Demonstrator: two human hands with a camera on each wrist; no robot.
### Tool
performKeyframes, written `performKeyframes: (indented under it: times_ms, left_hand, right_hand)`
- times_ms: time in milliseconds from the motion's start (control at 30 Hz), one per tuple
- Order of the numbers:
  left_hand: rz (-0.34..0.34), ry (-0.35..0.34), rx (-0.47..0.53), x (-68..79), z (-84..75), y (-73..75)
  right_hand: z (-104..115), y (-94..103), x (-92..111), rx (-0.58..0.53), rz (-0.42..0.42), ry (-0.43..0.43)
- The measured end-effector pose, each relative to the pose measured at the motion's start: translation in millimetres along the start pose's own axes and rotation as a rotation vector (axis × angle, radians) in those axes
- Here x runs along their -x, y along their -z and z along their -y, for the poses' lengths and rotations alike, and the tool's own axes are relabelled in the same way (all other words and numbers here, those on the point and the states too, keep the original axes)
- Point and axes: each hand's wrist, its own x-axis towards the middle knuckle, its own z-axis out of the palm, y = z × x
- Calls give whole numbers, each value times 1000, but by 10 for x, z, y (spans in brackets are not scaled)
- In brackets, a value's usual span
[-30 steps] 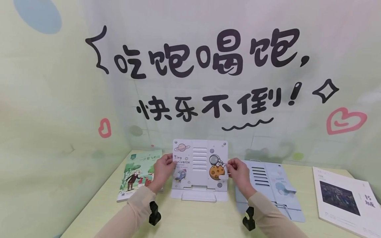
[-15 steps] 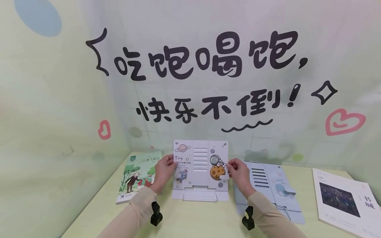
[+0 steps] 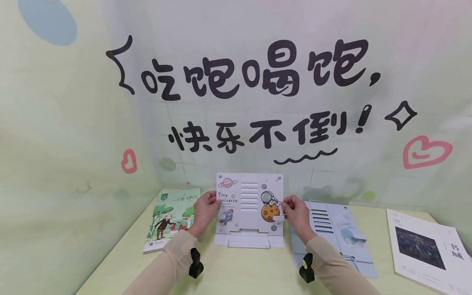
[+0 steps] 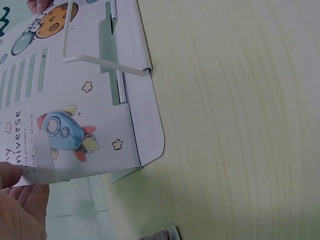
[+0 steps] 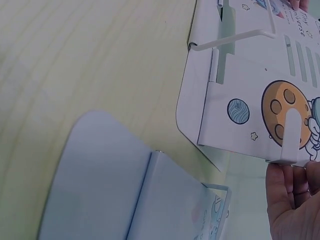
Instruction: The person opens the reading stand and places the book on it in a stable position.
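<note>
A white metal book stand (image 3: 249, 224), printed with a rocket, a planet and an astronaut, stands propped up on the table. Its wire ledge (image 4: 95, 61) sticks out at the front, above the folded base flap. My left hand (image 3: 205, 211) pinches the stand's left edge, thumb on the printed face and fingers behind. At the opposite edge, beside the small white page clip (image 5: 291, 132), my right hand (image 3: 297, 214) grips with thumb and fingers. Both wrist views show the lower flap on the table (image 4: 230, 125).
To the right lies a light-blue book stand (image 3: 330, 233), flat and close to my right forearm. A green picture book (image 3: 170, 217) is on the left, partly behind my left hand. A white magazine (image 3: 420, 268) lies far right. A printed curtain (image 3: 239, 106) hangs behind.
The white stand and my left hand have shifted very slightly to the right. Both hands keep their hold on its edges.
</note>
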Motion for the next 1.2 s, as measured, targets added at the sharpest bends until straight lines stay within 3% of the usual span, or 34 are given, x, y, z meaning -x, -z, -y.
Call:
performKeyframes:
  times_ms: [300, 400, 533, 633, 733, 900, 967, 1067, 1200]
  left_hand:
    - [-6, -4, 3, -3, 5, -12]
    - [11, -6, 12, 7, 9, 28]
    - [46, -10, 33, 1, 65, 187]
    - [49, -5, 25, -7, 157, 382]
    - [46, 32, -2, 16, 280, 627]
    - [-2, 96, -116, 122, 508, 1102]
    - [-36, 112, -172, 168, 601, 1253]
    - [-69, 132, -193, 231, 719, 1433]
    - [-84, 160, -215, 298, 799, 1608]
  right_hand:
    - [-3, 7, -10, 21, -2, 0]
    - [6, -5, 15, -3, -58, 15]
    - [71, -70, 108, -86, -198, 89]
    - [170, -170, 222, -156, -210, 178]
    - [262, -332, 376, -181, -87, 245]
    - [382, -735, 704, -131, 255, 270]
    - [407, -904, 820, -112, 356, 278]
    - [448, -1126, 963, -111, 442, 285]
    - [477, -1364, 1084, -146, 482, 243]
